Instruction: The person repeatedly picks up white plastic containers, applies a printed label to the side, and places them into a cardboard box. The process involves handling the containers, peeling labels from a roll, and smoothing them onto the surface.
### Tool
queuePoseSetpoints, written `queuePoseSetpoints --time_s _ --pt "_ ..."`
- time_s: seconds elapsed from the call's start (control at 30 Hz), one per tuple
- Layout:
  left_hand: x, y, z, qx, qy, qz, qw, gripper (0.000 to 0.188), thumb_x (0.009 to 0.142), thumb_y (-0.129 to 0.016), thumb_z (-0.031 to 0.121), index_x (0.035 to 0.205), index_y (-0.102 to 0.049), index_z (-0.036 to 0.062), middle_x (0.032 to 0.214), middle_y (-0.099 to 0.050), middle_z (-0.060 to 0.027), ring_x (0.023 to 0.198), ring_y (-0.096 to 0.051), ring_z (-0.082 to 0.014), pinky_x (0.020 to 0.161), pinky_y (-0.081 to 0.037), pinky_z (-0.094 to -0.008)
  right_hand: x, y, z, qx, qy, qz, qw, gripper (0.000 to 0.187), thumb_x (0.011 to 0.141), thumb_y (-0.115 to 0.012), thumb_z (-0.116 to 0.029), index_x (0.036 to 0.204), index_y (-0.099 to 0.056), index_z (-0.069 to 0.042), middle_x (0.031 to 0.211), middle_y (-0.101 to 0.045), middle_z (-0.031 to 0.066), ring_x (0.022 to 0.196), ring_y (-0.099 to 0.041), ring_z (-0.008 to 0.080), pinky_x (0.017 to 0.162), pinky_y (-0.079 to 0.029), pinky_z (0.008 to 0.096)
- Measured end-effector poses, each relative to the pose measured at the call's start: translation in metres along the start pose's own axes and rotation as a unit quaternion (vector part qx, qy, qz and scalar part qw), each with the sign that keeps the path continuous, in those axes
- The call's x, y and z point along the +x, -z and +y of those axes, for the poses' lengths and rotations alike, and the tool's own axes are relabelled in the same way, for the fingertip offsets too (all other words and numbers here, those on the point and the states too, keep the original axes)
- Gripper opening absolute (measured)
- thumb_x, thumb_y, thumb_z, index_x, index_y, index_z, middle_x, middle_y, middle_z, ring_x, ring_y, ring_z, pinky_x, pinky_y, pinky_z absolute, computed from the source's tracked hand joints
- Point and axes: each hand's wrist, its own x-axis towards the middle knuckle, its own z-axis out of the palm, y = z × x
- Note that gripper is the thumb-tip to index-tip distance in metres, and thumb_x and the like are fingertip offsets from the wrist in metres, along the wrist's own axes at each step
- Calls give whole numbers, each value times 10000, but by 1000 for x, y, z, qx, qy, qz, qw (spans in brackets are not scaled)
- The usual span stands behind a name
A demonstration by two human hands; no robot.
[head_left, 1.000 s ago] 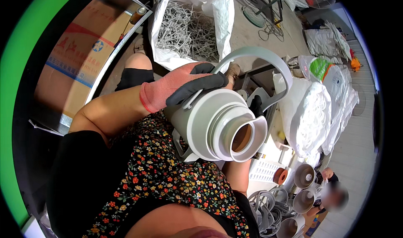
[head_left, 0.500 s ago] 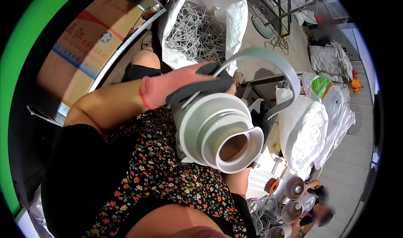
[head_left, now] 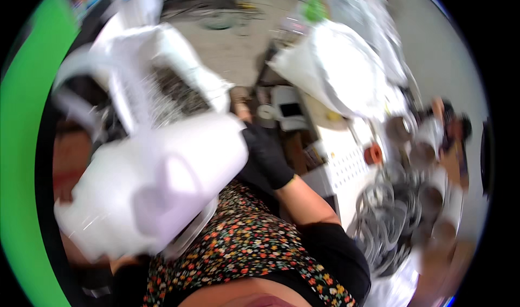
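A white plastic jug (head_left: 200, 150) with a pale bail handle (head_left: 132, 85) fills the left-centre, lying tilted in front of my body and smeared by motion. A side handle seems to show along its lower flank. In a black glove, my right hand (head_left: 265, 158) lies against the jug's right end, its fingers blurred and partly hidden. Part of my left forearm (head_left: 123, 262) shows below the jug; the left hand is hidden behind it. Just beyond the jug stands an open white sack (head_left: 187, 55) with many thin grey pieces in it.
A white table (head_left: 346, 139) to the right carries a full white sack (head_left: 346, 69), an orange-brown ring (head_left: 373, 154) and several grey loop handles (head_left: 384, 215). Cylindrical jug bodies (head_left: 430, 198) stand behind those, near another person (head_left: 452, 128). A green edge (head_left: 27, 161) borders the far left.
The jug has swung left and turned from mouth toward me to lying sideways. My left hand has gone behind it, while my right has come out at its right end. The view has turned right.
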Motion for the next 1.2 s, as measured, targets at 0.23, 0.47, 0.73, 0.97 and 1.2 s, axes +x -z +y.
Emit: queuePoseSetpoints --time_s 0.23,0.47,0.73,0.97,1.2 --pt "3 -3 -50 238 54 -82 966 342 997 -424 169 1249 -534 -34 1190 -581 -142 1090 -584 -241 960 -465 -346 -27 77 44 133 7 66 989 376 967 -570 -297 1128 -595 42 1010 -672 119 868 -648 177 797 -531 334" --pt "17 -39 -115 208 91 -203 952 384 1002 -449 223 1240 -538 -65 1213 -589 -154 1130 -572 -253 1009 -447 -382 -108 76 -77 218 298 103 923 590 1001 -436 -441 1404 -377 -13 1369 -492 151 1231 -503 309 1040 -420 421" --pt "30 -57 -117 122 187 -138 965 361 990 -488 201 1220 -551 -69 1176 -601 -147 1101 -587 -230 995 -449 -356 -96 238 -320 -228 621 273 698 445 1003 -457 -248 1387 -402 -29 1404 -463 171 1296 -442 326 1089 -363 494" --pt "5 -51 -109 188 65 -178 964 337 987 -492 153 1224 -545 -80 1163 -609 -119 1094 -580 -202 970 -450 -310 -42 235 -416 77 519 110 844 351 979 -494 -162 1316 -449 -76 1284 -527 163 1210 -502 337 1052 -406 500" --pt "-26 -19 -102 183 137 -107 968 327 996 -470 158 1224 -555 -61 1149 -605 -110 1079 -571 -189 952 -446 -297 87 112 -139 -408 317 -146 844 375 916 -604 -190 1247 -544 -25 997 -658 134 918 -641 253 869 -521 354"
